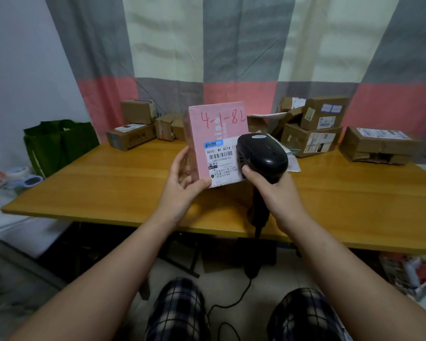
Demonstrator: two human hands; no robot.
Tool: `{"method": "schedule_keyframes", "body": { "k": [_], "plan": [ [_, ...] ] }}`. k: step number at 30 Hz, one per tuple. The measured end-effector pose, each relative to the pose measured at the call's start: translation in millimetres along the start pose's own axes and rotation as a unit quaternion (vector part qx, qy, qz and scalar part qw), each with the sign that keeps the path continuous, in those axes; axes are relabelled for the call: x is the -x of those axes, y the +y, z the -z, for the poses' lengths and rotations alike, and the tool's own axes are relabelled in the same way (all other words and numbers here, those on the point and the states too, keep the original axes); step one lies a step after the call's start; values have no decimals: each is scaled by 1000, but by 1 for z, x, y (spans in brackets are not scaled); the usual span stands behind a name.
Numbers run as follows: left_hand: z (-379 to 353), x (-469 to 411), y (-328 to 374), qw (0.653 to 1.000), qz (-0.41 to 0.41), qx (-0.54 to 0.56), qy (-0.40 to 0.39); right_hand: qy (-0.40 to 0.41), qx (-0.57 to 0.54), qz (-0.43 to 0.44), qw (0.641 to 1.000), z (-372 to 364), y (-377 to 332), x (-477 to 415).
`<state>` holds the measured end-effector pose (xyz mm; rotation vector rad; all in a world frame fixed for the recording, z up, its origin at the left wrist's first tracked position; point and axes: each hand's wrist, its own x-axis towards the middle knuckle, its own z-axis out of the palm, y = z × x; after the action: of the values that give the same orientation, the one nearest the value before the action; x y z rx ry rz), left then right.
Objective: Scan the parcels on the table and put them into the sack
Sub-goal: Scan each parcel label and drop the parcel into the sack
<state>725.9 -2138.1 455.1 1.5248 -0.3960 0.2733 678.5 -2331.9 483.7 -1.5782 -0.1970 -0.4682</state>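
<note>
Head: left hand (182, 187) holds one pink parcel (213, 134), right hand (277, 196) one scanner (263, 153).

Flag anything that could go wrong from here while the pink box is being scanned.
1. The scanner sits very close to the label and covers its right edge, so the barcode may not read.
2. The left hand holds the pink box only by its lower left corner; it could slip or tip.
3. The cable trails to the floor below the table and might snag when the box goes to the green bag.
</note>
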Motion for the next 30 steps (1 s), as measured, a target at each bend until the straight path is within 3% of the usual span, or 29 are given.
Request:
{"method": "schedule_keyframes", "body": {
  "k": [4, 10, 30],
  "plan": [
    [24, 32, -20, 998, 27, -10, 54, 7, 24, -11, 1000, -14, 15, 37],
    [40, 46, -42, 995, 70, -33, 63, -11, 115, -23, 993, -25, 31, 83],
    [38, 51, -38, 995, 77, -43, 53, -17, 102, -40, 994, -22, 26, 101]
  ]
}}
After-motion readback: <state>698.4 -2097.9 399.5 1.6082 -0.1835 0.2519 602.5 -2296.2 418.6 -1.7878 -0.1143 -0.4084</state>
